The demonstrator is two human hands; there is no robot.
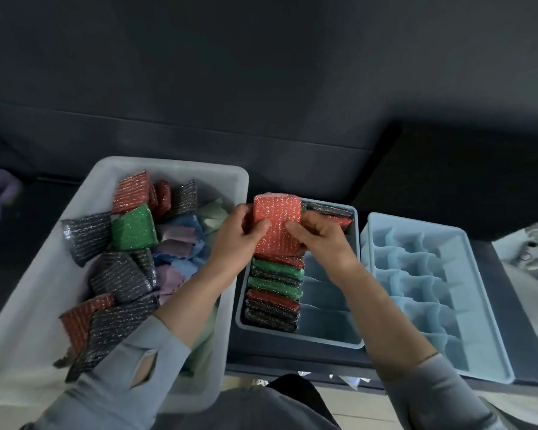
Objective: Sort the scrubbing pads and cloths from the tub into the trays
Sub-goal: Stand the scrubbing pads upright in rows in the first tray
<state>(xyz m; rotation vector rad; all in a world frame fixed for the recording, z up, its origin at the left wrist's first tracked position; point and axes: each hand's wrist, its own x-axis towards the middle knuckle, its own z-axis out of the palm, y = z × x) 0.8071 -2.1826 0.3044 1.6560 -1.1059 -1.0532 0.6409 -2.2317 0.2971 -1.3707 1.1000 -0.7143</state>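
A red glittery scrubbing pad (277, 226) stands upright over the left column of the grey-blue divided tray (330, 341). My left hand (235, 240) grips its left edge and my right hand (322, 235) grips its right edge. Below it in that column lies a row of green, red and black pads (274, 293). More pads (333, 212) sit at the tray's far end. The white tub (22, 321) on the left holds red, green and black pads (134, 231) and blue and purple cloths (180, 243).
A light blue divided tray (479, 364) with bare compartments stands on the right. The right column of the middle tray holds nothing. A dark wall rises behind the table. A pale object (534, 246) sits at the far right edge.
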